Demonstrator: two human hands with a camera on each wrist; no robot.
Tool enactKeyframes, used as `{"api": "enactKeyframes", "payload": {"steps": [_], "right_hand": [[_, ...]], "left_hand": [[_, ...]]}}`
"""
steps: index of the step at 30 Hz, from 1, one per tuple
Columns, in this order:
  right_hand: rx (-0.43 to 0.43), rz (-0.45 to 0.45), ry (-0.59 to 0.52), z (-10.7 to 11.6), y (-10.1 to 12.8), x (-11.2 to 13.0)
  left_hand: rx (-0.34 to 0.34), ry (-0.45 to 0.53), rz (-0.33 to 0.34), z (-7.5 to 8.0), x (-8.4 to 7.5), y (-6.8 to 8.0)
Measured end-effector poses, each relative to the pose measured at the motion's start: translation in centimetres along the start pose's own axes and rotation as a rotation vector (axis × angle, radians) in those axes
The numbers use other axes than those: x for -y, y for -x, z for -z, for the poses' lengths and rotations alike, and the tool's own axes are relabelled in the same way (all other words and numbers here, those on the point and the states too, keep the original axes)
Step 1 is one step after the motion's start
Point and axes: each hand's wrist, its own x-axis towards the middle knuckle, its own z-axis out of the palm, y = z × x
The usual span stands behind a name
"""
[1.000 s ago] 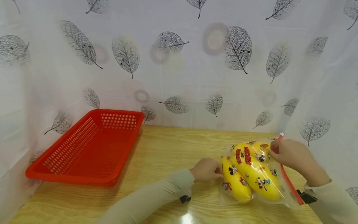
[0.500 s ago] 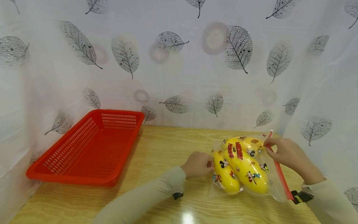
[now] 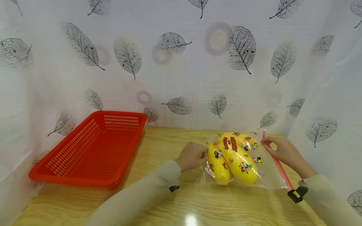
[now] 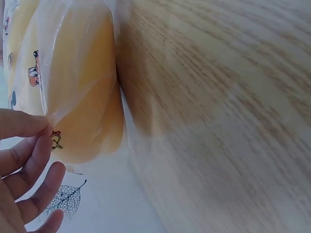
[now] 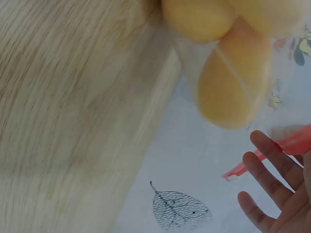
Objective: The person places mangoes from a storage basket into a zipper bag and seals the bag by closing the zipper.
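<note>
Both hands on the bagged bananas, right side of table.

Left hand [image 3: 191, 155] pinches the near-left edge of the clear zip bag [image 3: 268, 171]; right hand [image 3: 280, 150] pinches the bag's red zip strip [image 3: 278, 166] at its far end. Yellow bananas [image 3: 233, 158] lie inside the bag, which rests flat on the wooden table [image 3: 169, 201]. Red basket [image 3: 90, 147] sits well apart at the table's left, against the leaf-print curtain [image 3: 181, 62].

light: we see bright, even overhead light
glare: white spot on the worktop [image 3: 189, 219]
wrist views: soft, motion-blurred
head view: edges bowed
</note>
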Motion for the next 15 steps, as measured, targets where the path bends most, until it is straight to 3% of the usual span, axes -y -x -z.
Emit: {"api": "enactKeyframes", "payload": {"steps": [10, 15], "right_hand": [[0.005, -0.066, 0.042, -0.8, -0.3, -3.2], [-0.026, -0.036, 0.069, -1.2, -0.7, -5.0]], "left_hand": [[-0.047, -0.051, -0.026, -1.6, -0.8, -2.7], [-0.068, -0.092, -0.010, -2.3, -0.9, -4.7]]}}
